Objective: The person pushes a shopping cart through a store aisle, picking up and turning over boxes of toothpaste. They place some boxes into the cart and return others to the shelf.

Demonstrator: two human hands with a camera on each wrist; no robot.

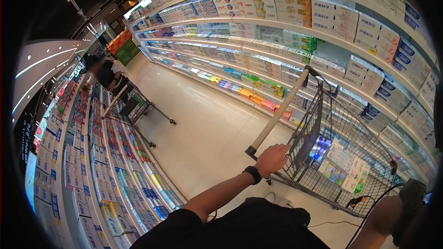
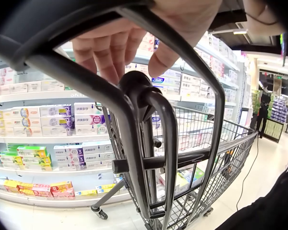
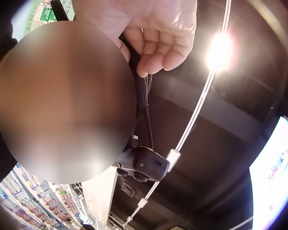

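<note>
In the head view my left hand (image 1: pixel 273 159) lies over the rear edge of a wire shopping cart (image 1: pixel 364 138), beside its beige handle (image 1: pixel 281 110). In the left wrist view, the left hand (image 2: pixel 129 43) has fingers and thumb apart, hanging loosely above a black joint of the cart frame (image 2: pixel 134 84). White boxes (image 1: pixel 342 157) and a blue shiny pack (image 1: pixel 319 149) lie in the basket. The right wrist view shows my raised right hand (image 3: pixel 158 28) with fingers curled on a black strap (image 3: pixel 145 88), above a small black camera device (image 3: pixel 151 165). The head view shows only the right forearm.
Shelves of boxes (image 1: pixel 258 7) curve along the far and right side; another shelf (image 1: pixel 92 166) runs along the left. A person (image 1: pixel 104 74) stands by a second cart (image 1: pixel 131 106) in the aisle. A thin cable (image 2: pixel 245 179) hangs beside my cart.
</note>
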